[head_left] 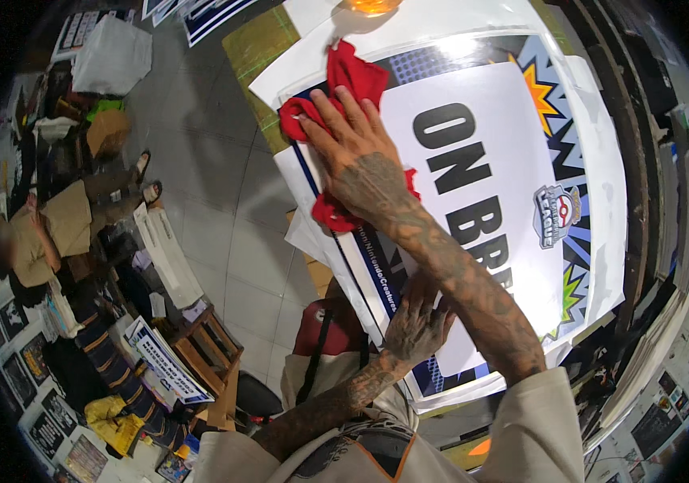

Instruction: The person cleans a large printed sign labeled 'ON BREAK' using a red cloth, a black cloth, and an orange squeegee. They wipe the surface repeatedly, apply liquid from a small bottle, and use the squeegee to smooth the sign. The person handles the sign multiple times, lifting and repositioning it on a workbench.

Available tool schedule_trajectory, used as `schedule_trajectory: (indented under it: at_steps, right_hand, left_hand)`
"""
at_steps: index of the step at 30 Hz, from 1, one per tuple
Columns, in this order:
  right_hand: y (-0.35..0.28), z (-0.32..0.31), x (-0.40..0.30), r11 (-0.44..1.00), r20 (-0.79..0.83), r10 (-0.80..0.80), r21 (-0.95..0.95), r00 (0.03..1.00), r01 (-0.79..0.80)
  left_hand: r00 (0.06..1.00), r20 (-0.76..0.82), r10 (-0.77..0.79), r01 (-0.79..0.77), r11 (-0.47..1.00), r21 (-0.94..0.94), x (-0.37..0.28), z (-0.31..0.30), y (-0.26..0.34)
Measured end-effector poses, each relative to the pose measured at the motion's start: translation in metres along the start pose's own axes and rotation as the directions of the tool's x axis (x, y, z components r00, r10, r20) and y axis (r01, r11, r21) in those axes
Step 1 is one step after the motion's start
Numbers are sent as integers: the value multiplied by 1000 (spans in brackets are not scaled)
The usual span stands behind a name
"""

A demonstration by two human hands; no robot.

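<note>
A large printed sign (489, 181) with bold black letters and a blue patterned border lies on white sheets on a table. My right hand (362, 157), its fingers spread, presses on a crumpled red cloth (357, 72) near the sign's upper left corner. Parts of the cloth stick out above, left of and below the hand. My left hand (416, 329) rests on the sign's lower left part, near its edge, partly under my right forearm. No object is visible in it.
A green cutting mat (260, 54) shows at the table's upper left corner, and an amber object (373, 6) stands at its top. At left are a seated person (55, 235), a wooden crate (208, 350) and printed signs (166, 362). Stacked sheets (646, 356) stand at right.
</note>
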State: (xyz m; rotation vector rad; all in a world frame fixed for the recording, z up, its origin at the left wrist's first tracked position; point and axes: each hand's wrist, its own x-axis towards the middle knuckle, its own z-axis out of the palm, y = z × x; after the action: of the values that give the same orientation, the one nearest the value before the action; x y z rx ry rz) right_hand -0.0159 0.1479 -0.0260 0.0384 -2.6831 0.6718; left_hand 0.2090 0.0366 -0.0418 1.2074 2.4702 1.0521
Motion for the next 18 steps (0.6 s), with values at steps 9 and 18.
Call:
schedule_trajectory:
  at_steps: [9, 18]
  right_hand:
    - [73, -64, -18, 998, 181, 57, -35, 982, -51]
    - [95, -24, 0, 954, -164, -23, -298, 986, -28]
  left_hand:
    - [993, 95, -71, 65, 996, 66, 18, -24, 8]
    - [989, 101, -108, 102, 993, 62, 16, -16, 9]
